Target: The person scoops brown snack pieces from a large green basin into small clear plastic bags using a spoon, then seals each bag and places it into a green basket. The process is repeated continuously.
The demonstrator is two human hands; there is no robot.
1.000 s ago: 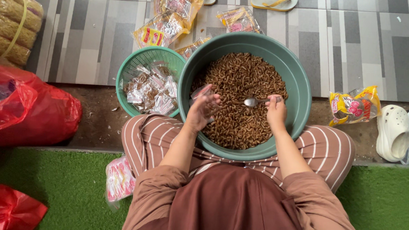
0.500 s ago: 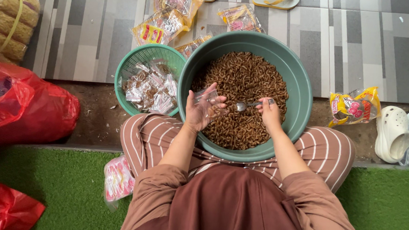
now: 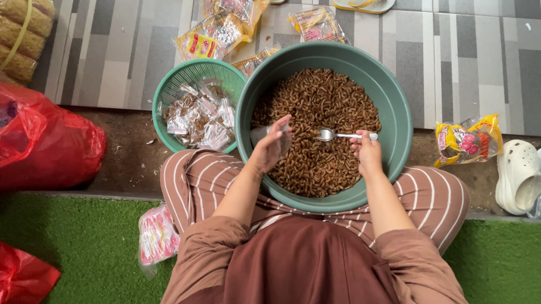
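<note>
Since half a second ago my left hand point(image 3: 271, 147) has lifted the small clear bag point(image 3: 268, 135) a bit higher and my right hand point(image 3: 365, 153) has levelled the spoon point(image 3: 337, 135), bowl now pointing at the bag mouth. Left fingers pinch the bag's top edge, thumb against forefinger, over the left half of the big green basin point(image 3: 398, 116). Right fingers are closed around the white spoon handle, near the basin's right rim; metal spoon bowl sits just beside the bag, touching or not I cannot tell. Basin rests on my lap, full of brown curled snacks point(image 3: 324, 99). Small green basket point(image 3: 191, 72) touches the basin's left side, holds filled clear packets point(image 3: 198, 113). Red plastic bag point(image 3: 33, 137) at far left, yellow snack packet point(image 3: 468, 139) right of the basin, white clog point(image 3: 519, 176) beyond it.
</note>
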